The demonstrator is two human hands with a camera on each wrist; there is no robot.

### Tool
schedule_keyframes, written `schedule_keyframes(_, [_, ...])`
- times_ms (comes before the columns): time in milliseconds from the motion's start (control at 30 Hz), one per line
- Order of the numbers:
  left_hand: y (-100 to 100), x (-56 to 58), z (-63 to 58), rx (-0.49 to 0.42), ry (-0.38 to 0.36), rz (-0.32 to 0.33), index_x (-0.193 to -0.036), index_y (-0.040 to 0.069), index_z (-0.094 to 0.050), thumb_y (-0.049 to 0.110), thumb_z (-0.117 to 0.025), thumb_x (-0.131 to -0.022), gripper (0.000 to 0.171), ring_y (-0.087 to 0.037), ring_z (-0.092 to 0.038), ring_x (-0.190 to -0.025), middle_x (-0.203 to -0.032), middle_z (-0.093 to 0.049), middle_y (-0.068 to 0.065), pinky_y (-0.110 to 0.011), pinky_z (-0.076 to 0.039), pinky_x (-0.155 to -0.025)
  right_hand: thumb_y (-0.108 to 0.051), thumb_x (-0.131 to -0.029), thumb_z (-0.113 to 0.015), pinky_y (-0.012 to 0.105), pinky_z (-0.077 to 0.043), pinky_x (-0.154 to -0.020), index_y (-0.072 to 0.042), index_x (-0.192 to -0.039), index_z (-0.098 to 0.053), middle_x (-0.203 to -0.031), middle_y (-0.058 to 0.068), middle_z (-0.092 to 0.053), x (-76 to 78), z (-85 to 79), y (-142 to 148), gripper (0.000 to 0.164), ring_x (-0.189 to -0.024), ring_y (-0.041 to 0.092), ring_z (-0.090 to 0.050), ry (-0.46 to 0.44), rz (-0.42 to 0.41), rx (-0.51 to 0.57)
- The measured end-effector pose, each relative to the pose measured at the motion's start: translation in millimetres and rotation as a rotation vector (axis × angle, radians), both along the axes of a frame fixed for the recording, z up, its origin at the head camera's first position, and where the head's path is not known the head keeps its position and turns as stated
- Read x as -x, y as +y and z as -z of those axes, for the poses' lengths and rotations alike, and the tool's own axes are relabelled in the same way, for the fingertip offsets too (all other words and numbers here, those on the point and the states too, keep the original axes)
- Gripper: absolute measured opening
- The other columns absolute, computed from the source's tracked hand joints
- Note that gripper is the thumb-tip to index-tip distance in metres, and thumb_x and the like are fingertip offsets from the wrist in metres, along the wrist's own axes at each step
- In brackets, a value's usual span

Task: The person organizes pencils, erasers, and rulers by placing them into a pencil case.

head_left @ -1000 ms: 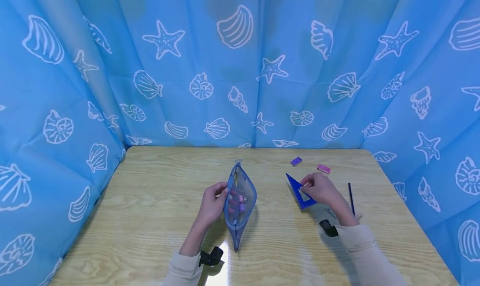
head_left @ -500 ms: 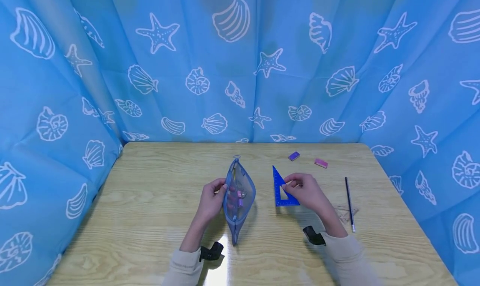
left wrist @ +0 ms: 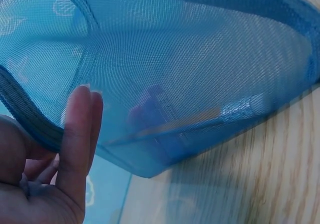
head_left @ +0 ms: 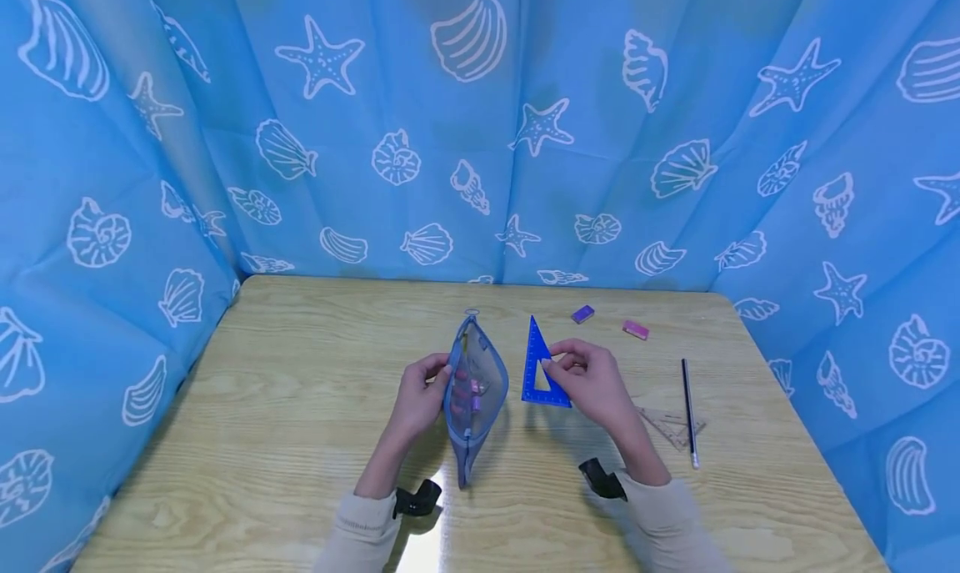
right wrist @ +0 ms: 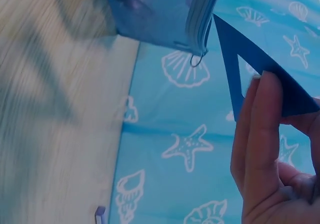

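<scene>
- Since the first of my frames, the right grip has carried the blue triangle ruler leftward, from well apart from the mesh pouch to near it, not touching; the ruler has also turned, its sharp tip now pointing almost straight away from me
- The left grip keeps its pinch on the pouch's left edge; the right one pinches the ruler by its slanted side
- The ruler is flat and solid blue, with pale scale marks along its edges and a triangular cutout; I see it held above the tabletop
- The pouch is blue and see-through, its zip-edged mouth gaping; pink and purple shapes show inside
- More of the clear ruler shows now; the pencil crosses it
</scene>
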State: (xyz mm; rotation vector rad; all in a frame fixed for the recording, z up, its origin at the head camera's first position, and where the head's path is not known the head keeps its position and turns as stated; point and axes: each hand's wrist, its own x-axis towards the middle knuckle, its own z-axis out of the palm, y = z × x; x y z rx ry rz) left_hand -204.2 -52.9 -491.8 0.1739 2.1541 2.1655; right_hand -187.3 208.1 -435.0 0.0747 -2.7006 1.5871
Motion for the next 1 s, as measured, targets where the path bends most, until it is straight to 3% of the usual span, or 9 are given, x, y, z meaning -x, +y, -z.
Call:
schedule_keyframes(533, [3.7, -2.5, -0.6, 0.021, 0.032, -0.01, -0.117, -0.009, -0.066, -0.002, -0.048, -0.105, 0.023, -0.025, -0.07, -0.067, -0.101, -0.069, -0.026, -0.032, -0.064, -0.054, -0.01, -0.096, -0.065, 0.021, -0.046, -0.051, -0.001, -0.114, -0.068, -0.085, 0.008, -0.066, 4.0, -7.6, -27.3, 0.02, -0.06, 0.014, -0.053, -0.037, -0.08, 0.076])
schedule_keyframes(767, [1.5, -2.6, -1.2, 0.01, 0.025, 0.0, -0.116, -0.01, -0.065, -0.001, -0.047, -0.105, 0.023, -0.027, -0.069, -0.066, -0.101, -0.069, -0.027, -0.033, -0.063, -0.052, -0.01, -0.096, -0.066, 0.021, -0.043, -0.05, -0.001, -0.113, -0.069, -0.082, 0.008, -0.066, 3.8, -8.0, -35.5, 0.019, -0.057, 0.014, -0.049, -0.04, -0.106, 0.059])
schedule_keyframes(1000, [2.2, -1.8, -1.2, 0.018, 0.033, 0.005, -0.118, -0.01, -0.065, -0.001, -0.047, -0.105, 0.024, -0.022, -0.069, -0.065, -0.102, -0.069, -0.028, -0.034, -0.064, -0.054, -0.009, -0.096, -0.065, 0.022, -0.045, -0.053, -0.002, -0.112, -0.069, -0.082, 0.012, -0.067, 3.7, -10.9, -40.1, 0.018, -0.056, 0.013, -0.049, -0.037, -0.128, 0.037])
